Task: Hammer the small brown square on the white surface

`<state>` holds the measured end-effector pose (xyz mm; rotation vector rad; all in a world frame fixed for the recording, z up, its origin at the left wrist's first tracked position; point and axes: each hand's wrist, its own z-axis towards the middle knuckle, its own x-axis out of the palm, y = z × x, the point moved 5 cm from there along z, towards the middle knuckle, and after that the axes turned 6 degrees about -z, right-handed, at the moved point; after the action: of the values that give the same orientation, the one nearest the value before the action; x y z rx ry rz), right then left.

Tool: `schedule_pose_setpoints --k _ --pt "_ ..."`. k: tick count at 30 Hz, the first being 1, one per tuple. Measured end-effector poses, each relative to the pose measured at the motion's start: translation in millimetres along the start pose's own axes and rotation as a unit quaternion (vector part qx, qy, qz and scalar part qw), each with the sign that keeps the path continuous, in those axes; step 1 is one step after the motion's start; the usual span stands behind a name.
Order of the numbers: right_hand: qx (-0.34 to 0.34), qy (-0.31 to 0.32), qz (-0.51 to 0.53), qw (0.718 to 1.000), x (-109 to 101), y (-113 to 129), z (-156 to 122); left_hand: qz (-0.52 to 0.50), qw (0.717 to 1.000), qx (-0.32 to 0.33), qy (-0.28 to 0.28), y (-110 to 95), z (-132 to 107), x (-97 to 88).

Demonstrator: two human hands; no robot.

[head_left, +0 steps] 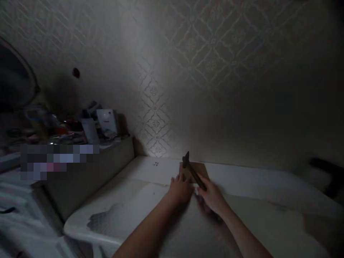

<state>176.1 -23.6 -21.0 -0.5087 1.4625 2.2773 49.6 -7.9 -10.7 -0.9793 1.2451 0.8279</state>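
Note:
My right hand is wrapped round the handle of a hammer, whose dark head points up and away from me over a brown board. The flat board lies on the white table close to the wall. Spread fingers of my left hand rest on the board's near left edge; its thumb side is hard to make out in the dim light. Left of the board is a small cluster of dark bits, too small to name. One more tiny bit lies nearer to me.
A dresser stands against the table's left side, crowded with a white box, a pale cup and other items. A round mirror is at far left. Patterned wallpaper closes off the back. Something dark juts in at right.

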Motion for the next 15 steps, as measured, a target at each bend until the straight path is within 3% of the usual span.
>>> schedule_pose_setpoints --k 15 --pt "-0.003 -0.013 0.019 1.000 -1.0 3.5 0.2 -0.017 1.000 -0.015 -0.003 -0.2 -0.1 -0.5"
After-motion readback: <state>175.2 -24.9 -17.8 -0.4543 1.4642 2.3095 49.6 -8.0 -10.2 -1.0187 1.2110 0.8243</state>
